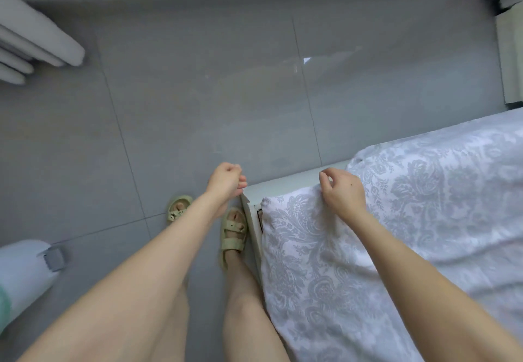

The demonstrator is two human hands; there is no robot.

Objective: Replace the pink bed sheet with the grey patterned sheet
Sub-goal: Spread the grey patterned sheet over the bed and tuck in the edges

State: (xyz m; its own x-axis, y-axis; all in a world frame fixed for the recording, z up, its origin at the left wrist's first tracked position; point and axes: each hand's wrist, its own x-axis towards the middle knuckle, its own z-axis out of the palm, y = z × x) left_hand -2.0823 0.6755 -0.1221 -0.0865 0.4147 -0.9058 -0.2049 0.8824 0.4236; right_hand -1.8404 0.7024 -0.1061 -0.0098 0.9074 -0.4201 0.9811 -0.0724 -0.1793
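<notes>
Left hand: is hanging just off the corner of the bed frame, over the floor, curled into a loose fist and gripping nothing that is showing.
Right hand: is sitting at the sheet's edge by the same corner, with fingers curled and forefinger bent toward thumb. I cannot tell whether it is pinching cloth.
Grey patterned sheet: is lying spread over the bed. It is bunching at this corner, creasing further in, and leaving a strip of white frame bare along the edge.
Pink sheet: is not showing anywhere in view.
Feet: are standing in pale sandals, the nearer one touching the frame's side.
Step in hand: probably fitting the grey sheet at this corner, which is late in the task since the new sheet is already covering the bed.
Next move: is likely calling for both hands to take the loose corner, pull it taut toward the frame's corner and tuck it down, smoothing out the bunching without dragging the far edges off.
</notes>
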